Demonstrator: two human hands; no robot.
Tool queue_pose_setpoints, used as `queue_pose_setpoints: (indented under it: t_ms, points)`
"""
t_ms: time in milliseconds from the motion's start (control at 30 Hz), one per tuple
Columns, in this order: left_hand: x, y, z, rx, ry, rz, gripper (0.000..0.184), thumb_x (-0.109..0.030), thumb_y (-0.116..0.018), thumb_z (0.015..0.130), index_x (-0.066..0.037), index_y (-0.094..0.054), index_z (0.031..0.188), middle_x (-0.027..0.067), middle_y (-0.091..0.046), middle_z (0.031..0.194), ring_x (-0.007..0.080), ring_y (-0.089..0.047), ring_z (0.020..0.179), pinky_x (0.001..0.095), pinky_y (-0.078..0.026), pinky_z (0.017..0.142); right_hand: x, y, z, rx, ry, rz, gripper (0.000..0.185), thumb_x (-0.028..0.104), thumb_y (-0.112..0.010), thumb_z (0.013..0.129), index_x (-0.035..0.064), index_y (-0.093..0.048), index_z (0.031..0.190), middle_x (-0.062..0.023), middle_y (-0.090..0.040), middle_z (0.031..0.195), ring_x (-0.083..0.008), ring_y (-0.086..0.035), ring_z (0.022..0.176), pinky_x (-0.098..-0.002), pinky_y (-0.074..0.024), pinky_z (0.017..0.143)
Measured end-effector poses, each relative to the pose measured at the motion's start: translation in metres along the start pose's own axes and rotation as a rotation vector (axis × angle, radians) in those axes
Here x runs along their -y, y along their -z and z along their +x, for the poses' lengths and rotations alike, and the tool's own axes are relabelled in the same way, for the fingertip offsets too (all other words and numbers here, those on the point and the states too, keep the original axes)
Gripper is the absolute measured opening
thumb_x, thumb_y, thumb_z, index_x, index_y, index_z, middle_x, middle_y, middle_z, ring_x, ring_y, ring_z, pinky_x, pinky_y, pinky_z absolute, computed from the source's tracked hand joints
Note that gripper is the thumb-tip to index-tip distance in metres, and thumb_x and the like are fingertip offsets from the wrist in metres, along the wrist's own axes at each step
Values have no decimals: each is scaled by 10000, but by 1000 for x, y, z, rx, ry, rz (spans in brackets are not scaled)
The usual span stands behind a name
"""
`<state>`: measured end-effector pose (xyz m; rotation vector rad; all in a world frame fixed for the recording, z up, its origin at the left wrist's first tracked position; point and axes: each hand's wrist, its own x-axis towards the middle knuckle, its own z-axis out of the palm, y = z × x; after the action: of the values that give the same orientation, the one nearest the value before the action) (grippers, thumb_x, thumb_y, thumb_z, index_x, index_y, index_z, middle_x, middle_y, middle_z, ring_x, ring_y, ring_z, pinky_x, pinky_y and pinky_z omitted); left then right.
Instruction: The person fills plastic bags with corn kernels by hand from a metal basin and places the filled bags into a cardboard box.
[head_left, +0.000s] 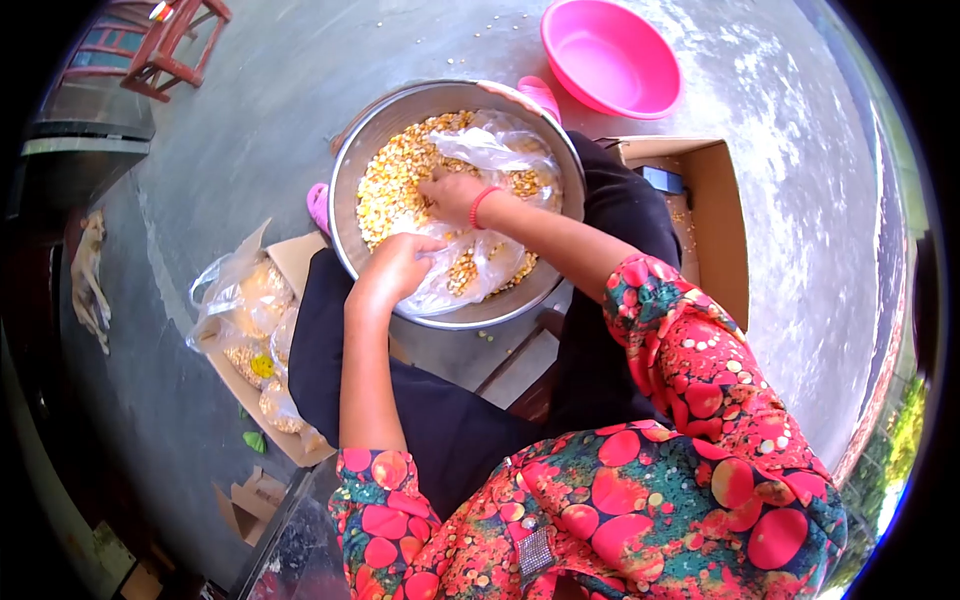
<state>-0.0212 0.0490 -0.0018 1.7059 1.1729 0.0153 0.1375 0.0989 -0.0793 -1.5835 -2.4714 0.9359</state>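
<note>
A wide metal basin [345, 215] rests between my knees, with loose yellow corn kernels [395, 175] heaped mainly on its left side. Inside it, a clear plastic bag [500, 260] lies spread over the right half, with some kernels in it. My left hand [393, 266] is closed on the bag's near-left edge, thumb pointing right. My right hand [455, 197], with a red bracelet on the wrist, reaches to the middle of the basin. Its fingers are curled down among the kernels beside the bag's opening; the fingertips are hidden.
At left, an open cardboard box [230, 385] holds several filled plastic bags [262, 300]. Another cardboard box [715, 220] stands to the right, with a dark blue object [662, 180] inside. A pink tub [610, 60] sits beyond the basin. An animal [90, 275] lies at far left, near a wooden chair [165, 55].
</note>
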Motion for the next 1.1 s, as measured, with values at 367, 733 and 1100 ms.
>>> queue_pose_setpoints:
  t_ms: [367, 733, 1100]
  points:
    - [-3, 5, -2, -26, 66, 62, 286, -41, -515, 708, 5, -608, 974, 188, -614, 919, 237, -597, 870, 298, -433, 803, 16, 54, 3, 290, -139, 1174, 154, 195, -505, 839, 70, -586, 875, -1, -576, 743, -67, -536, 571, -188, -431, 474]
    - [-6, 12, -2, -228, 93, 32, 183, -96, -521, 733, -17, -633, 854, 202, -600, 794, 330, -591, 789, 359, -454, 702, 43, 70, -46, 522, 427, 474, 183, 111, -515, 772, 53, -608, 917, -82, -623, 828, -195, -591, 690, -309, -474, 653]
    - [-5, 7, -3, -144, 64, -6, 249, -61, -511, 722, -54, -637, 938, 163, -620, 881, 254, -604, 842, 312, -444, 788, -19, 32, 10, 5, 5, 4, 290, 116, -467, 771, 100, -549, 1049, -158, -592, 923, -310, -571, 857, -382, -448, 751]
